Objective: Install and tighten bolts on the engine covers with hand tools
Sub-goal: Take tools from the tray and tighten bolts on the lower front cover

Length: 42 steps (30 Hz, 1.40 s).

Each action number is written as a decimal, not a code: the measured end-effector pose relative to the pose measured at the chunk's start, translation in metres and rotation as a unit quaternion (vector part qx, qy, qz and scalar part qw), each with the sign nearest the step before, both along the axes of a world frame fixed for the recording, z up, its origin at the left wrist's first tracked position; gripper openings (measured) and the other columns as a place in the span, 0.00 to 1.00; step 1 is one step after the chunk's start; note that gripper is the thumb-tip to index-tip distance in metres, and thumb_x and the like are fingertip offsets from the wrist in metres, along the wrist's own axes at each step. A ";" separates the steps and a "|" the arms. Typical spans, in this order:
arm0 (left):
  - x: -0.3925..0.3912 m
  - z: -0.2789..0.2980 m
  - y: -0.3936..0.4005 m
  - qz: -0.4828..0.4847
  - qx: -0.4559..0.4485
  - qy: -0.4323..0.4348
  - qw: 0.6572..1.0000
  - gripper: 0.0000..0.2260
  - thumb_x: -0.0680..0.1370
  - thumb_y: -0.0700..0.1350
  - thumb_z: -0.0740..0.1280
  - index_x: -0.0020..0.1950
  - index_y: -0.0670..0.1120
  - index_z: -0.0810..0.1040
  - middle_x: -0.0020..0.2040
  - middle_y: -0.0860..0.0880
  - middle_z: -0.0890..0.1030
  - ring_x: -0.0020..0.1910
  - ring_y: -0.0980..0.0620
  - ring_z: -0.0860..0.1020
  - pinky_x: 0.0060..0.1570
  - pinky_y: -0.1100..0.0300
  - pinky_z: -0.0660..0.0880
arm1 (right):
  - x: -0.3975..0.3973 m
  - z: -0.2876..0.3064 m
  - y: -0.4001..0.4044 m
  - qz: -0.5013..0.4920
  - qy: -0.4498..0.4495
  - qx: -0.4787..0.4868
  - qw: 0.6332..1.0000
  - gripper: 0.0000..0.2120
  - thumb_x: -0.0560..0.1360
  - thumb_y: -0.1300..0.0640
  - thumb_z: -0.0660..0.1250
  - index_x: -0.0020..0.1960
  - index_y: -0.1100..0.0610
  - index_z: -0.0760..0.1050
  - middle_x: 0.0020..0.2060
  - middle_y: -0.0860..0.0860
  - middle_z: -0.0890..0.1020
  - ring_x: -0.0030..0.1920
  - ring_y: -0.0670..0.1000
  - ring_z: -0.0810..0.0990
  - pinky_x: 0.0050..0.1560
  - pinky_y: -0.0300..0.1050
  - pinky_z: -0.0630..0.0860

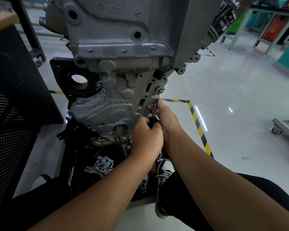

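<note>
A grey cast engine [123, 39] hangs in front of me, with a ribbed grey cover [103, 109] bolted on its lower front. Both hands meet at the cover's right edge. My left hand [147, 137] grips the black handle of a thin hand tool [154, 114]. My right hand [165, 115] pinches the tool's shaft higher up, its fingertips near a silver fitting [155, 96] on the cover's right flange. A bolt head [160, 90] sticks out just above. The tool's tip is hidden by my fingers.
Loose parts lie on a black tray [83, 164] below the engine, among them a pump housing [103, 165] and a long wrench [72, 170]. A black perforated cabinet [10, 130] stands at left. Yellow-black floor tape [195, 117] runs at right. My shoe [164, 172] rests under my arms.
</note>
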<state>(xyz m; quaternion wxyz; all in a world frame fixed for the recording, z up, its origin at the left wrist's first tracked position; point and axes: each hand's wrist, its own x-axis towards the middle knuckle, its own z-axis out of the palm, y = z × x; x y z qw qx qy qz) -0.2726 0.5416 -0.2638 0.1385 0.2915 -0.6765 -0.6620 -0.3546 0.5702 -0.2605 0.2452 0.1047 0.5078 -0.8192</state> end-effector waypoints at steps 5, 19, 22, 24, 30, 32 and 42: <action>0.002 0.003 0.000 -0.002 -0.016 -0.009 1.000 0.05 0.78 0.45 0.65 0.54 0.49 0.75 0.47 0.41 0.82 0.43 0.36 0.82 0.45 0.41 0.80 | 0.000 0.000 0.000 -0.012 -0.002 0.006 1.000 0.26 0.86 0.44 0.57 0.62 0.67 0.77 0.32 0.54 0.76 0.29 0.51 0.71 0.33 0.43 0.73; 0.003 0.003 0.001 -0.004 -0.041 -0.008 0.999 0.04 0.79 0.46 0.66 0.53 0.50 0.75 0.44 0.47 0.81 0.48 0.37 0.83 0.48 0.39 0.82 | -0.002 -0.003 0.001 -0.015 0.006 0.033 0.999 0.25 0.86 0.45 0.57 0.65 0.66 0.76 0.36 0.54 0.78 0.32 0.52 0.72 0.37 0.46 0.74; 0.002 0.002 0.000 -0.004 -0.045 -0.008 0.999 0.04 0.78 0.45 0.66 0.52 0.51 0.76 0.42 0.49 0.80 0.47 0.39 0.83 0.47 0.39 0.82 | -0.001 -0.001 0.001 -0.015 -0.010 0.017 1.000 0.25 0.85 0.44 0.58 0.63 0.66 0.77 0.36 0.53 0.78 0.30 0.51 0.72 0.34 0.44 0.75; 0.002 0.002 -0.001 -0.008 -0.046 -0.010 0.999 0.03 0.78 0.46 0.66 0.51 0.51 0.75 0.43 0.49 0.80 0.46 0.39 0.83 0.46 0.38 0.82 | -0.002 0.000 0.000 -0.009 -0.011 0.004 1.000 0.22 0.84 0.43 0.61 0.59 0.63 0.77 0.36 0.52 0.79 0.28 0.49 0.72 0.31 0.42 0.76; 0.001 0.001 0.000 -0.006 -0.047 -0.008 0.999 0.03 0.77 0.45 0.66 0.45 0.51 0.74 0.40 0.50 0.80 0.44 0.40 0.82 0.45 0.37 0.82 | -0.002 -0.001 0.001 -0.034 -0.006 0.010 0.999 0.19 0.86 0.47 0.59 0.55 0.62 0.78 0.34 0.49 0.83 0.24 0.47 0.73 0.31 0.41 0.76; 0.001 0.001 -0.001 -0.006 -0.046 -0.008 0.999 0.02 0.77 0.45 0.66 0.46 0.51 0.74 0.40 0.49 0.80 0.43 0.40 0.82 0.45 0.38 0.82 | -0.002 0.000 0.001 -0.027 -0.014 -0.005 1.000 0.19 0.84 0.44 0.62 0.51 0.60 0.79 0.36 0.50 0.83 0.24 0.47 0.73 0.29 0.39 0.76; 0.000 0.000 0.000 -0.009 -0.053 -0.007 0.999 0.04 0.77 0.46 0.66 0.50 0.53 0.75 0.43 0.47 0.81 0.45 0.38 0.83 0.47 0.37 0.82 | 0.001 0.001 0.002 -0.029 -0.015 0.001 0.999 0.19 0.83 0.45 0.64 0.60 0.61 0.79 0.34 0.49 0.84 0.25 0.47 0.73 0.33 0.42 0.77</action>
